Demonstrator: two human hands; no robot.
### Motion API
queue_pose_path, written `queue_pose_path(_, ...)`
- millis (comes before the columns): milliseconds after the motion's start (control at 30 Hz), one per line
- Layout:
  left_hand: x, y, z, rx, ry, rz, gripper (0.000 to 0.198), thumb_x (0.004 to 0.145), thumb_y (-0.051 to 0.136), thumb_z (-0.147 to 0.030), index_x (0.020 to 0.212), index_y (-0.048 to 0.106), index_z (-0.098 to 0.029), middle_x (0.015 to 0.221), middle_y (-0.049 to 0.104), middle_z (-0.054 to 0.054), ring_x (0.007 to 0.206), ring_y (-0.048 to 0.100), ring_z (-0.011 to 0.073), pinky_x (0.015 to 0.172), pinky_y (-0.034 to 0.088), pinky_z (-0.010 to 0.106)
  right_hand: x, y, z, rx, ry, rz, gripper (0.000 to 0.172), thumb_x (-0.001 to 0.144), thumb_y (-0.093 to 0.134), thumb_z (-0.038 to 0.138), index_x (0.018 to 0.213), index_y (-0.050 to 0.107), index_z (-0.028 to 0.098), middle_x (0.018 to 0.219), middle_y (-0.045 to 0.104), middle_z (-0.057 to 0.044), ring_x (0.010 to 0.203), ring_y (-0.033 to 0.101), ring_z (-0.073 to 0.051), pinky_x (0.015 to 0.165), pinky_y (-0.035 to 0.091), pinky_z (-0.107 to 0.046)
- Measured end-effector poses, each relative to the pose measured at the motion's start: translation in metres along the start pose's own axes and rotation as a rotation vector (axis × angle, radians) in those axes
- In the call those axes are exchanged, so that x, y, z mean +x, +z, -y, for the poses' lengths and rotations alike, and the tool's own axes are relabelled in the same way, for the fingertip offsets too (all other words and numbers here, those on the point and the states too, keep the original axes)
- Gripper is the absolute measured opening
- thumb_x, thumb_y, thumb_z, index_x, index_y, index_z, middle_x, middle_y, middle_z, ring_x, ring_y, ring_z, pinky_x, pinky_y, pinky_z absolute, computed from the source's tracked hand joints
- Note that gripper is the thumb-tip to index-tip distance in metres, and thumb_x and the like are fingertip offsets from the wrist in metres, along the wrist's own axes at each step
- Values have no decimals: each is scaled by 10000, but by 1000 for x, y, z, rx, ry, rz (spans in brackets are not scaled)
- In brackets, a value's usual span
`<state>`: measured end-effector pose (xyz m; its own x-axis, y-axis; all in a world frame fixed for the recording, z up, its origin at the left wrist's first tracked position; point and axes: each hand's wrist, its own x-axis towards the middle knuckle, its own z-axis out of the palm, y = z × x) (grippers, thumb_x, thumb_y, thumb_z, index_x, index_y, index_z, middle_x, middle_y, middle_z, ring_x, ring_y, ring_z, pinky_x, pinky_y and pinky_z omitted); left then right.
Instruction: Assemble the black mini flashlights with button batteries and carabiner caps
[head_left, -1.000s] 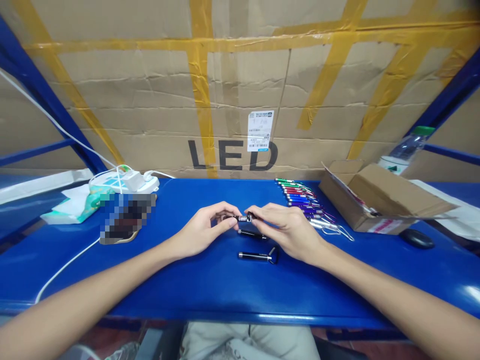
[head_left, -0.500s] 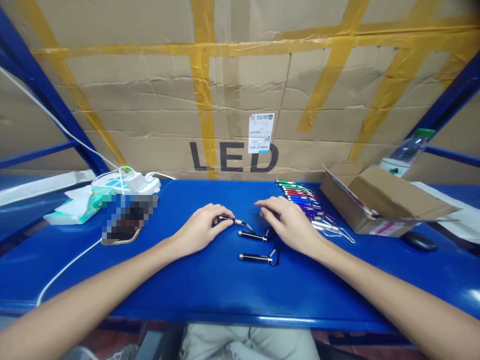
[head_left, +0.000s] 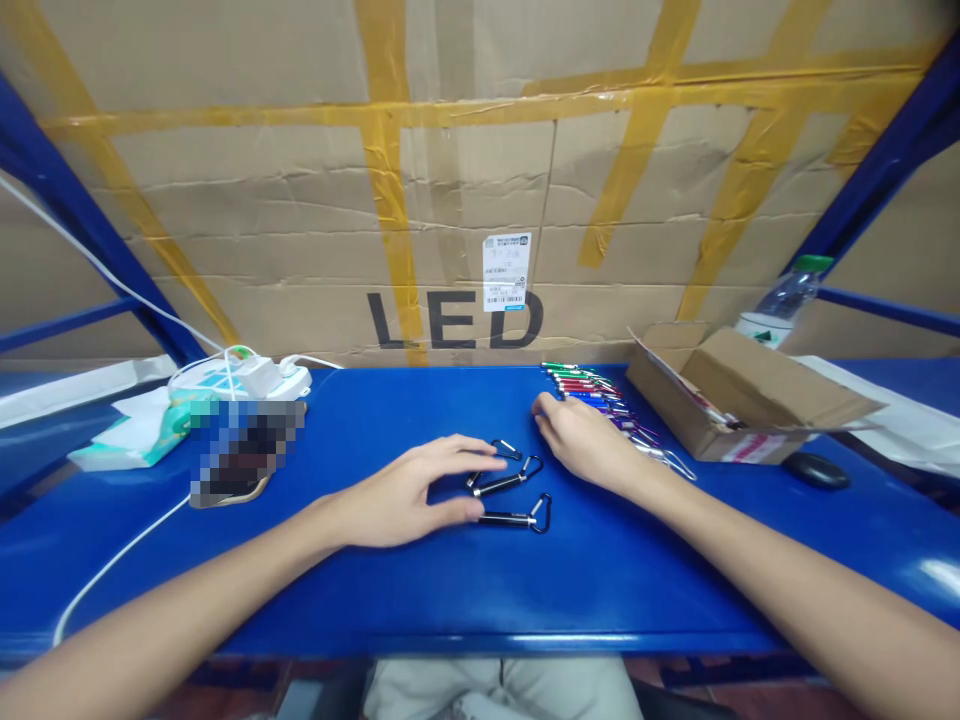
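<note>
Three black cylindrical keychains with carabiner clips lie on the blue table (head_left: 420, 600) near the middle. My left hand (head_left: 420, 490) is spread over their left ends, its thumb at the end of the nearest keychain (head_left: 508, 520). The middle keychain (head_left: 501, 484) lies tilted between thumb and fingers, and the farthest one (head_left: 508, 449) is partly hidden by the fingers. My right hand (head_left: 581, 435) has its fingers curled down beside the row of coloured keychains (head_left: 581, 384); what it holds, if anything, is hidden.
An open cardboard box (head_left: 750, 395), a black mouse (head_left: 816, 470) and a bottle (head_left: 787, 295) are on the right. A blurred phone (head_left: 244, 460), a tissue pack (head_left: 139, 430) and a power strip (head_left: 247, 377) sit on the left. A large carton (head_left: 300, 220) stands behind.
My left hand has let go of a black keychain and opened over the group. The middle keychain has turned. My right hand has curled its fingers near the coloured row.
</note>
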<state>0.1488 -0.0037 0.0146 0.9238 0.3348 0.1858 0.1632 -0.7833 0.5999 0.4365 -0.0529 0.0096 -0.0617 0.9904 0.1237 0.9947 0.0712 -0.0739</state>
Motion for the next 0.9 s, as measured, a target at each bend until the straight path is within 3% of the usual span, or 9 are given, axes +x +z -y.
queue_pose_path(67, -1, 3, -7, 110, 12, 92, 479, 1027, 735, -514, 1486, 670, -394, 1694, 504, 36, 1539, 475, 341, 1280, 370, 535, 0, 1, 1, 19, -29, -12, 202, 1138, 423, 188, 1164, 622, 166, 1082, 759, -148, 1032, 710, -300, 868, 480, -360)
queue_pose_path(133, -1, 5, -9, 162, 35, 108, 425, 1010, 755, -521, 1406, 719, -370, 1656, 542, 44, 1520, 482, 343, 1264, 374, 530, -1, 4, 2, 67, -96, -47, 205, 1143, 415, 193, 1138, 620, 183, 1093, 743, -128, 1035, 690, -285, 904, 487, -364)
queue_pose_path(267, 0, 5, 0, 118, 59, 3, 205, 1050, 729, -413, 1181, 722, -255, 1332, 709, 66, 1308, 620, 257, 1152, 462, 407, -3, 8, 1, 266, -351, -112, 225, 1153, 410, 227, 1162, 634, 199, 1152, 696, -112, 1081, 643, -269, 985, 498, -393)
queue_pose_path(367, 0, 1, 8, 112, 17, -60, 128, 1070, 697, -355, 1095, 671, -232, 1204, 681, 60, 1149, 655, 228, 1038, 507, 366, -4, 9, 2, 387, -456, -57, 269, 1162, 396, 252, 1220, 656, 219, 1170, 678, -102, 1110, 636, -260, 1004, 507, -405)
queue_pose_path(433, 0, -1, 12, 124, 0, -101, 140, 1063, 701, -350, 1119, 655, -231, 1212, 662, 63, 1130, 655, 229, 1021, 515, 364, -4, 8, 4, 441, -470, -16, 299, 1166, 387, 276, 1226, 676, 228, 1162, 681, -98, 1118, 639, -261, 1013, 507, -421)
queue_pose_path(533, 0, -3, 15, 130, 10, -133, 250, 1087, 644, -297, 1334, 637, -259, 1340, 637, 79, 1241, 640, 237, 1101, 504, 376, -4, 4, 8, 547, -462, 19, 313, 1167, 394, 318, 1232, 686, 225, 1175, 705, -93, 1119, 651, -254, 1026, 502, -429)
queue_pose_path(633, 0, -2, 15, 178, 21, -82, 377, 1093, 637, -314, 1470, 621, -340, 1490, 592, 76, 1386, 584, 266, 1194, 448, 427, -5, -2, 8, 686, -401, 101, 289, 1126, 525, 426, 1273, 663, 219, 1184, 720, -79, 1019, 671, -230, 939, 531, -395)
queue_pose_path(800, 0, 0, 14, 208, 24, -30, 167, 1078, 677, -395, 1200, 729, -293, 1484, 621, 60, 1371, 603, 277, 1145, 445, 434, -7, -7, 3, 704, -401, 247, 624, 816, 919, 538, 1279, 627, 238, 1210, 663, -41, 1009, 618, -218, 883, 529, -347)
queue_pose_path(900, 0, -2, 15, 210, -2, -64, 166, 1084, 667, -385, 1190, 682, -259, 1398, 676, 65, 1282, 650, 256, 1078, 466, 402, -6, -2, 1, 651, -440, 202, 455, 900, 862, 501, 1191, 632, 238, 1159, 626, -30, 966, 589, -205, 860, 507, -338)
